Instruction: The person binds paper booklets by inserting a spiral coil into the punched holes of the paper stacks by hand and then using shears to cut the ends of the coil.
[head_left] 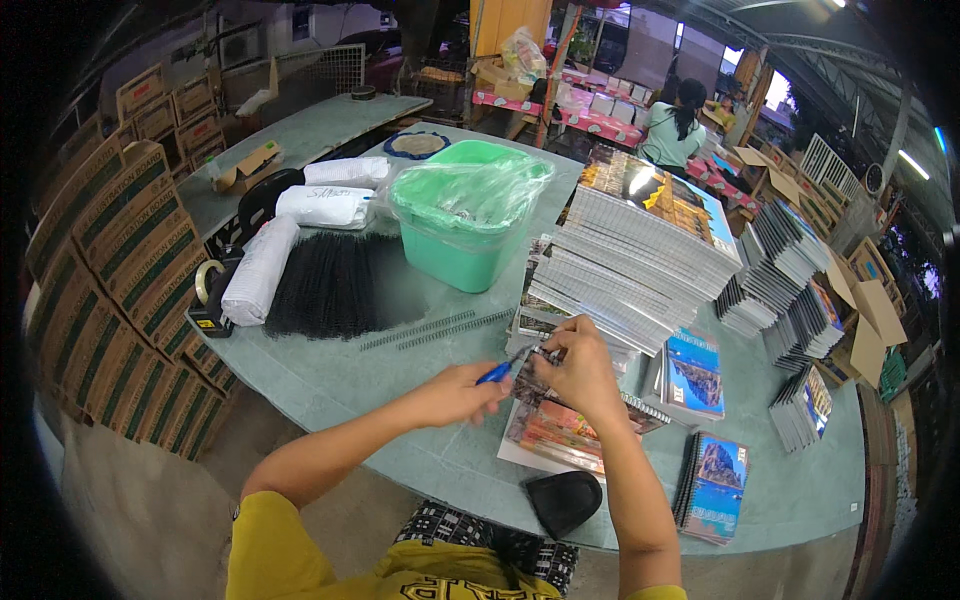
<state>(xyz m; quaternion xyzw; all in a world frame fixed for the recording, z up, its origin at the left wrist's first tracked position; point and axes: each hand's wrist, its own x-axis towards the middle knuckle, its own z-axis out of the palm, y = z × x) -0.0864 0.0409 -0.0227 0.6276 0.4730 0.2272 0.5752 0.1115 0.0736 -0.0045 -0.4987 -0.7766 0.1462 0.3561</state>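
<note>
My left hand [462, 394] is closed around blue-handled pliers [494, 374], their dark jaws pointing toward my right hand. With bent fingers, my right hand [582, 365] pinches the upper edge of a spiral notebook [530, 378], close to the plier tips. What exactly lies between those fingertips is hidden. Under both hands is a notebook with a reddish photo cover [556, 436]. Part of a dark coil shows beside my right wrist. Near the table's front edge rests a black, rounded pouch-like object [565, 503].
A tall stack of notebooks [640, 250] stands beyond my right hand; blue-covered notebooks [715, 485] lie to the right. Loose coils [440, 328], a pile of black coils [335, 285], white wrapped rolls [262, 270] and a plastic-lined green bin [462, 245] occupy the left. Another person [675, 130] sits behind.
</note>
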